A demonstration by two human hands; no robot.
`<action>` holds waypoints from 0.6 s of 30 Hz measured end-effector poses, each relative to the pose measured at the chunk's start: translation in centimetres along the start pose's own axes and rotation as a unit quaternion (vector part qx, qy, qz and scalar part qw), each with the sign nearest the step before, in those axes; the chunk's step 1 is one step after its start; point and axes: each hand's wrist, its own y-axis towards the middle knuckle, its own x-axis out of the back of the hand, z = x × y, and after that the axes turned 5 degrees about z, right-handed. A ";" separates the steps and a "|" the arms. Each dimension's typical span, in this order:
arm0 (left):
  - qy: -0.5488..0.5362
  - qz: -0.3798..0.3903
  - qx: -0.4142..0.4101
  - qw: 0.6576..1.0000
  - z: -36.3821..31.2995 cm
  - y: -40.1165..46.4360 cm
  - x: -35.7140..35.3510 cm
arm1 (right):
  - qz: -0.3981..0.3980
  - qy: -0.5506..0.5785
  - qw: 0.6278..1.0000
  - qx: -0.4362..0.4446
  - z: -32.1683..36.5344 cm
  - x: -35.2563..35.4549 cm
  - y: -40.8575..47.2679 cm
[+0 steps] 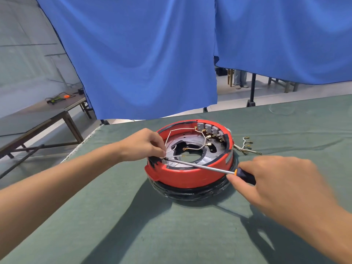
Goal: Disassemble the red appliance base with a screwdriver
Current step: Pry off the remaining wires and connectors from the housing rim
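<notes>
Green table (133, 216), red base (190, 178) central, screwdriver (200, 165) across rim

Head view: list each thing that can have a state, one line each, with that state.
Red base: opened, insides and wiring exposed, sitting on the table.
Screwdriver: lying across the base, tip at its near-left edge.
White wires: still attached inside the base.
Loose wires: lying on the table to the right of the base.
Left hand: fingers pinching at the screwdriver tip.
Right hand: gripping the screwdriver handle.

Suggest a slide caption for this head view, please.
Right hand aims a screwdriver across the red base while left hand pinches a white wire.
</notes>
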 end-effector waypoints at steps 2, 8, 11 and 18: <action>0.013 -0.006 0.003 1.000 0.3 0.1 0.2 | -0.013 0.003 1.000 0.008 0.1 -0.2 0.1; -0.109 -0.046 -0.038 0.992 0.8 -0.3 -1.7 | -0.039 0.003 0.999 0.015 0.5 -0.7 0.1; -0.182 -0.107 -0.064 0.975 1.8 -0.6 -2.9 | -0.046 -0.004 0.999 0.017 0.5 -0.8 0.1; -0.221 -0.240 -0.107 0.939 2.3 -0.3 -5.7 | -0.061 -0.005 0.998 0.022 0.8 -0.3 0.1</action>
